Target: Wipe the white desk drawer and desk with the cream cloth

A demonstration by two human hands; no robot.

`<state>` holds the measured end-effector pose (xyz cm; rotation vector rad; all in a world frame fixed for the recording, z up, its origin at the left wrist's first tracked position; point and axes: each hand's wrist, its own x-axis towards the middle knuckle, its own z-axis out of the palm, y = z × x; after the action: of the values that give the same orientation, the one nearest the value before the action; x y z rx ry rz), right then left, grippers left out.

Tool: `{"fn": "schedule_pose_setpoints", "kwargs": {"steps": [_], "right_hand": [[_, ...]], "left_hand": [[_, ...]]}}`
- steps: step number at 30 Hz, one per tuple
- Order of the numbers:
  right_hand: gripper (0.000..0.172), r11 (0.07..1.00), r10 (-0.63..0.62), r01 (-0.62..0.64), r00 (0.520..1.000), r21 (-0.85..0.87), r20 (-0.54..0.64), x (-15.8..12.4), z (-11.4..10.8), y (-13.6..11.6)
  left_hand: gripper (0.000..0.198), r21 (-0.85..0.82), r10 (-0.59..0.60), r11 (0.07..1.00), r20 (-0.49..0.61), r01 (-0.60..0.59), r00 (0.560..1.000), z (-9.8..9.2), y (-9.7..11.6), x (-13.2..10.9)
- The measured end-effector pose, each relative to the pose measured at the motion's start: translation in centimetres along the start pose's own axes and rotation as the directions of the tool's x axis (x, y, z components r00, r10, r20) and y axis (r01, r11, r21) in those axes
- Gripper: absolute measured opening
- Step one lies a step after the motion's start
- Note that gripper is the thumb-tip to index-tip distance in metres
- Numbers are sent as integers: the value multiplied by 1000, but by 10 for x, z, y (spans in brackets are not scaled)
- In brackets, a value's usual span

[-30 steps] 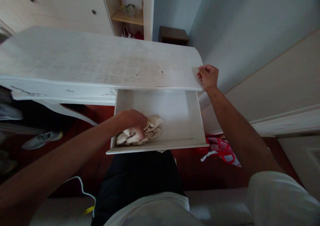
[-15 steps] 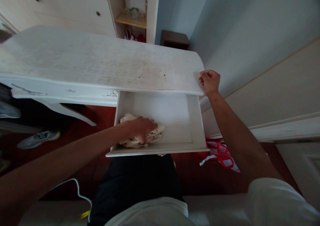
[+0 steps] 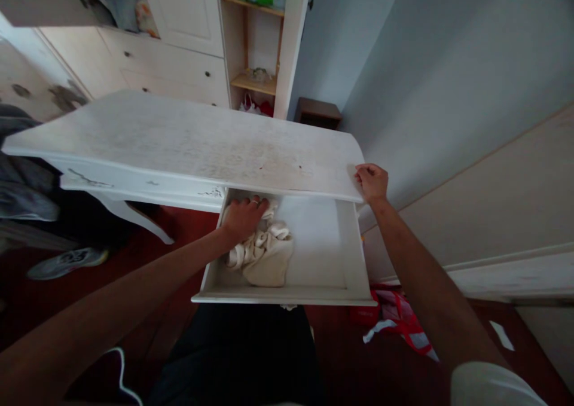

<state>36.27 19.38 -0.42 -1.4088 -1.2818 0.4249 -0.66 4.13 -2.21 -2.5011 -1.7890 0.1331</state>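
Observation:
A shallow white drawer [image 3: 320, 226] is pulled out of a white desk [image 3: 179, 137] with a stained top. Inside, on the left side, lies a crumpled cream cloth [image 3: 269, 262], partly bunched and partly flat. My left hand [image 3: 244, 217], with a ring on one finger, presses down on the cloth near the drawer's back left corner. Its fingers are closed over the fabric, and the palm side is hidden. At the desktop's right end rests my right hand [image 3: 373, 182], fingers curled in, with nothing visible in them.
A wall [image 3: 430, 125] runs close along the right. On the red floor below lie a red and white bag [image 3: 403, 319] and, to the left, a sneaker [image 3: 67, 262]. Behind the desk stand a white cabinet [image 3: 179, 59] with open shelves and a small brown box [image 3: 318, 112].
My left hand has moved from the drawer's front toward its back left corner, and the cloth has spread out more. My right hand stays at the desk's end. The view has tilted up.

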Motion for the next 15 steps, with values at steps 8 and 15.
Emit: {"fn": "schedule_pose_setpoints", "kwargs": {"steps": [8, 15], "right_hand": [[21, 1000, 19, -19, 1000, 9, 8, -3, 0, -2], [25, 1000, 5, -5, 1000, -28, 6, -3, 0, 0]], "left_hand": [[100, -269, 78, 963, 265, -4, 961, -15, 33, -24], [116, -196, 259, 957, 229, -216, 938, 12, 60, -41]]}}
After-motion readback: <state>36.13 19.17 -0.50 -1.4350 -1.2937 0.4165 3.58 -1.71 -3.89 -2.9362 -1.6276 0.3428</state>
